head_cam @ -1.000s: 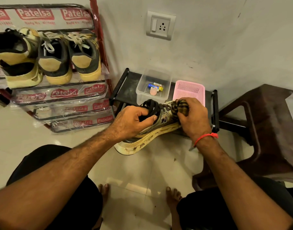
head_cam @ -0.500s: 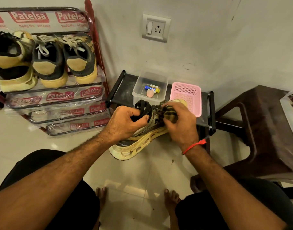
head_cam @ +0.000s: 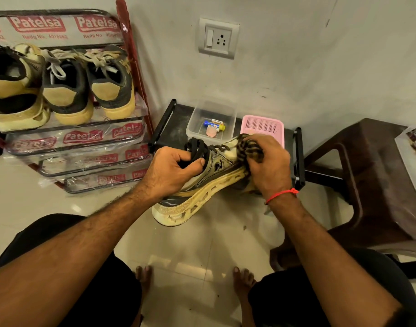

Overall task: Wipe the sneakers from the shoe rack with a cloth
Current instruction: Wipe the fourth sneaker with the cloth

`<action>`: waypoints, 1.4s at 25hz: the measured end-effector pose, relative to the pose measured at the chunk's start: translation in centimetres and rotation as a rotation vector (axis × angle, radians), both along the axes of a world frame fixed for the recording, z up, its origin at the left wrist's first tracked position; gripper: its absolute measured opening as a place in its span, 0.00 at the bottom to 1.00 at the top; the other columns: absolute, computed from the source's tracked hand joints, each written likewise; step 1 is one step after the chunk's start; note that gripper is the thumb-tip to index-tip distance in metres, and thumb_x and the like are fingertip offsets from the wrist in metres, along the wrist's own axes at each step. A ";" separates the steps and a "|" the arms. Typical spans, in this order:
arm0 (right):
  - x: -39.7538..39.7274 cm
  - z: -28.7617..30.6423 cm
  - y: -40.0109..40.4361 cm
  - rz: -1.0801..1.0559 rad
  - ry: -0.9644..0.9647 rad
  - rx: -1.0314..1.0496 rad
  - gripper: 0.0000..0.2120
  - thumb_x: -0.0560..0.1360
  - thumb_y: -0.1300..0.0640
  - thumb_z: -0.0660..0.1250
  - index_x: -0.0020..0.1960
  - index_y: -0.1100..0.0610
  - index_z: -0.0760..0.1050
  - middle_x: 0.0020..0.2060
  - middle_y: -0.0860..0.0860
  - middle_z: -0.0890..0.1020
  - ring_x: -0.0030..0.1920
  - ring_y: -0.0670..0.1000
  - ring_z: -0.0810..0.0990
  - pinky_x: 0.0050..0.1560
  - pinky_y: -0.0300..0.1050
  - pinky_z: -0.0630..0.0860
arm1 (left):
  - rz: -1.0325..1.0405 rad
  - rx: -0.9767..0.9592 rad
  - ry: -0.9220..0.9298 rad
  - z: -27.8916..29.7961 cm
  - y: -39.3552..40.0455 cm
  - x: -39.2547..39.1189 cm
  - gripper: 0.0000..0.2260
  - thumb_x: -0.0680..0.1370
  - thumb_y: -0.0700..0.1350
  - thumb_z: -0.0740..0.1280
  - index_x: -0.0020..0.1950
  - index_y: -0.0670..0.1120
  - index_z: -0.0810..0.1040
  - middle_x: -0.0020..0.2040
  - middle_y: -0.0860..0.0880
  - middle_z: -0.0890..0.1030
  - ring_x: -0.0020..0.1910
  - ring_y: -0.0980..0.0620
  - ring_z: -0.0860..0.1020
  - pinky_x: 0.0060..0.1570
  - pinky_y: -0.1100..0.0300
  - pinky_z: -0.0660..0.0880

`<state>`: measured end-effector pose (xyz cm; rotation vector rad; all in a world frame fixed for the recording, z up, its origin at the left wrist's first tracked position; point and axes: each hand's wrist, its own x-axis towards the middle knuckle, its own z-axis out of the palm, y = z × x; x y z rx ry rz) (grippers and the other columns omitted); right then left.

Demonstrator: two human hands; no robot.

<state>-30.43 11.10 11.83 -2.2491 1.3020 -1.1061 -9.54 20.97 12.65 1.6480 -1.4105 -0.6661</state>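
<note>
On the left, the shoe rack (head_cam: pixel 133 74) carried three more sneakers (head_cam: pixel 67 90) on its top shelf, none of them in hand. The left hand (head_cam: pixel 171 172) held the sneaker (head_cam: pixel 202 185) in the air above the floor, its grip curled round the dark laces (head_cam: pixel 197 149) and collar, thumb on the side panel. The sole faced the person, with the heel low and the toe raised to the right. Over the last second, the right hand (head_cam: pixel 269 166) had drawn the cloth (head_cam: pixel 250 149) in toward the laces and then returned it to the toe. This indicated a back-and-forth wiping stroke in progress on the upper. The right grip was bunched round the striped cloth and pressed it onto the toe, directly in front of the pink basket (head_cam: pixel 263 126).
</note>
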 end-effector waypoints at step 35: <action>-0.1 0.0 -0.5 -0.134 -0.049 0.076 0.13 0.72 0.69 0.71 0.56 0.61 0.80 0.53 0.56 0.80 0.54 0.51 0.77 0.61 0.53 0.77 | 0.137 0.151 0.232 0.9 -0.3 0.2 0.12 0.78 0.45 0.71 0.35 0.46 0.84 0.31 0.46 0.84 0.29 0.52 0.80 0.30 0.59 0.76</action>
